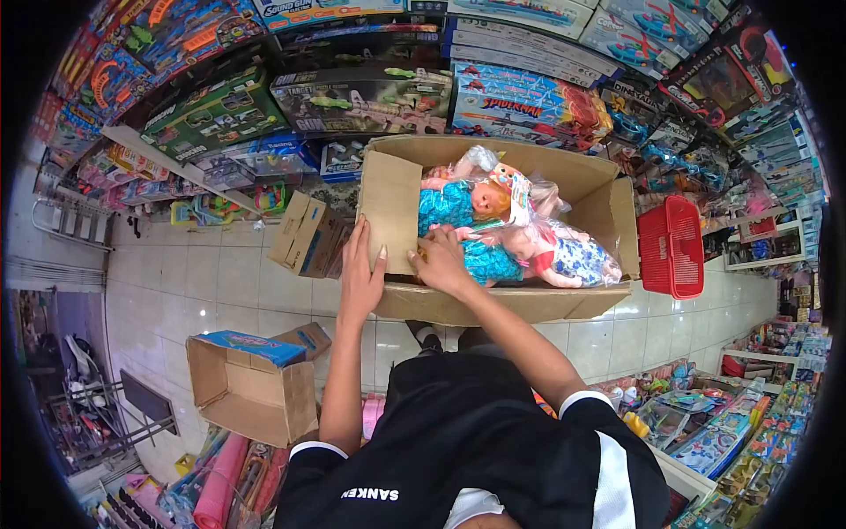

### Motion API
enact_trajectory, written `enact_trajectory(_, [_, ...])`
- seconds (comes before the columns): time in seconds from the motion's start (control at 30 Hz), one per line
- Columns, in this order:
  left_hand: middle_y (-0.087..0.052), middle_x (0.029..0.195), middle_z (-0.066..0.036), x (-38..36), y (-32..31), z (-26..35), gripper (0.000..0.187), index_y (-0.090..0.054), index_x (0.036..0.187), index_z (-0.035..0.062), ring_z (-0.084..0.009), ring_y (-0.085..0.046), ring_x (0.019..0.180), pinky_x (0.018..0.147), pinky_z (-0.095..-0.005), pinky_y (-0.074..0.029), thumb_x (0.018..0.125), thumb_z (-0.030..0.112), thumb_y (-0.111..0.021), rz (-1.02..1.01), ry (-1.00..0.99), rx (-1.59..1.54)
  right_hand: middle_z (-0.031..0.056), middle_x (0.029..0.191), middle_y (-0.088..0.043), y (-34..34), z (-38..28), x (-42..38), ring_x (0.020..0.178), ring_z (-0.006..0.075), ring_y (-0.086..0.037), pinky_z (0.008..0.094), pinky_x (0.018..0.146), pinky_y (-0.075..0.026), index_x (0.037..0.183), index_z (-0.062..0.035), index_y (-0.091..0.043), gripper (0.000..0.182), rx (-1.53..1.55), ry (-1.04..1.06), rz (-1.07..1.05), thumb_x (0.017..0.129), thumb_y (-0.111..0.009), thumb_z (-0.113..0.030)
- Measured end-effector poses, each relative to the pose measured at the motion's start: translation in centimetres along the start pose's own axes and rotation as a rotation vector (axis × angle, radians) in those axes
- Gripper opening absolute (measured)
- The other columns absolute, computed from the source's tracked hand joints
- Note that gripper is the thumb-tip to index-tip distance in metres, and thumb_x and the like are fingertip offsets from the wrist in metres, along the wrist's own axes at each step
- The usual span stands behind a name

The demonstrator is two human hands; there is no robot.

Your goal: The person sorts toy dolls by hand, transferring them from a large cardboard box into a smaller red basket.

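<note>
Left hand lies flat, fingers open, on the box flap at nine o'clock, steadying it, while right hand, grip unclear, reaches dolls packed inside on the floor.

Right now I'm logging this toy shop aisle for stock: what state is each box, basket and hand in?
Large cardboard box: open, flaps up, dolls in plastic bags inside.
Left hand: flat on the box's left flap, holding nothing.
Right hand: reaching into the box, on a bagged doll; grip unclear.
Small cardboard box: open, blue package in it.
Red basket: tipped on its side.
</note>
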State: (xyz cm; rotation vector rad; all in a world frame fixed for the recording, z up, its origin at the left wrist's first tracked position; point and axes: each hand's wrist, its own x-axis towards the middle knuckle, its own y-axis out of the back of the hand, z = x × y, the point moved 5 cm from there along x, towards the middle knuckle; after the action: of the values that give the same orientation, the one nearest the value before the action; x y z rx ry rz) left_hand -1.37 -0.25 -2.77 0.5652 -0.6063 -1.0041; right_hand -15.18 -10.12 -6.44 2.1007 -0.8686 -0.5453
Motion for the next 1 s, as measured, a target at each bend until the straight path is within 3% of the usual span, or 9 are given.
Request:
enact_trajectory(0.17, [-0.031,0.154,-0.018,0.4,1.2,-1.2,0.058,-0.034,0.146,-0.0021,-0.0337,-0.029,0.141,0.116,-0.0410,-0.022,0.102,0.035,-0.039,0.000,0.037,-0.301,0.0182,0.122,-0.055,2.0,-1.5,-0.1,0.121,0.0353,-0.045,0.0424,0.103,-0.035,0.120,0.0007,-0.059,0.039,0.214,0.043,0.171,0.095,-0.053,-0.028])
enact_trajectory(0.3, [-0.028,0.156,-0.016,-0.4,1.0,-2.3,0.068,-0.032,0.148,-0.0006,-0.0285,-0.023,0.146,0.118,-0.0382,-0.017,0.102,0.049,-0.035,-0.059,-0.047,-0.828,0.0205,0.136,-0.049,3.5,-6.7,-0.3,0.129,0.0346,-0.045,0.0400,0.109,-0.032,0.135,0.0013,-0.049,0.052,0.708,0.372,0.165,0.105,-0.033,-0.038])
enact_trajectory(0.37, [-0.031,0.154,-0.016,-1.4,0.8,-3.8,0.073,-0.032,0.147,-0.0012,-0.0267,-0.027,0.144,0.117,-0.0387,-0.019,0.100,0.054,-0.037,-0.059,-0.047,-0.894,0.0199,0.147,-0.040,1.8,-8.5,-0.2,0.134,0.0365,-0.040,0.0411,0.112,-0.029,0.140,-0.0014,-0.045,0.049,0.649,0.404,0.033,0.104,-0.036,-0.033])
enact_trajectory(0.47, [-0.044,0.142,-0.016,-3.2,0.3,-7.5,0.060,-0.037,0.143,-0.0023,-0.0241,-0.044,0.131,0.109,-0.0402,-0.034,0.102,0.040,-0.047,0.104,0.460,-0.859,0.0176,0.154,-0.030,-1.9,-9.2,0.4,0.135,0.0386,-0.039,0.0442,0.112,-0.030,0.143,-0.0034,-0.042,0.049,0.418,0.479,-0.015,0.100,-0.045,-0.026])
enact_trajectory(0.63, [-0.046,0.136,-0.018,-4.5,0.3,-9.2,0.056,-0.036,0.139,-0.0023,-0.0253,-0.049,0.121,0.100,-0.0374,-0.043,0.099,0.032,-0.057,0.432,0.557,-1.013,0.0156,0.156,-0.027,-3.0,-9.6,-0.1,0.137,0.0352,-0.037,0.0443,0.111,-0.033,0.143,-0.0042,-0.043,0.059,0.242,0.425,-0.090,0.088,-0.060,-0.016])
enact_trajectory(0.7, [-0.051,0.131,-0.018,-5.9,-0.1,-10.4,0.060,-0.031,0.143,-0.0007,-0.0272,-0.051,0.119,0.101,-0.0363,-0.042,0.098,0.029,-0.058,0.631,0.619,-0.624,0.0153,0.155,-0.028,-2.8,-9.3,-0.2,0.136,0.0361,-0.038,0.0444,0.110,-0.035,0.140,-0.0028,-0.045,0.056,0.263,0.353,-0.124,0.088,-0.060,-0.016])
enact_trajectory(0.8, [-0.052,0.131,-0.017,-6.0,-0.3,-9.4,0.049,-0.037,0.141,-0.0001,-0.0272,-0.050,0.122,0.102,-0.0382,-0.040,0.100,0.020,-0.054,0.414,0.591,-0.287,0.0149,0.154,-0.031,-2.5,-8.9,-0.3,0.135,0.0367,-0.039,0.0439,0.109,-0.036,0.138,-0.0009,-0.046,0.054,0.284,0.364,-0.093,0.087,-0.060,-0.014])
enact_trajectory(0.9, [-0.054,0.127,-0.016,-4.5,-1.7,-8.2,0.036,-0.048,0.132,-0.0026,-0.0259,-0.052,0.119,0.102,-0.0360,-0.039,0.101,0.016,-0.048,0.097,0.369,-0.638,0.0153,0.154,-0.032,-2.1,-8.2,-0.6,0.135,0.0365,-0.039,0.0434,0.110,-0.035,0.137,0.0003,-0.047,0.053,0.336,0.396,-0.074,0.087,-0.060,-0.011])
enact_trajectory(1.0, [-0.056,0.123,-0.013,-3.8,-1.2,-7.0,0.032,-0.056,0.125,-0.0022,-0.0227,-0.054,0.115,0.100,-0.0333,-0.040,0.102,0.014,-0.041,0.125,0.363,-0.593,0.0160,0.151,-0.036,-1.5,-6.8,-1.3,0.135,0.0358,-0.039,0.0425,0.111,-0.034,0.136,-0.0007,-0.048,0.051,0.377,0.359,-0.054,0.088,-0.059,-0.010])
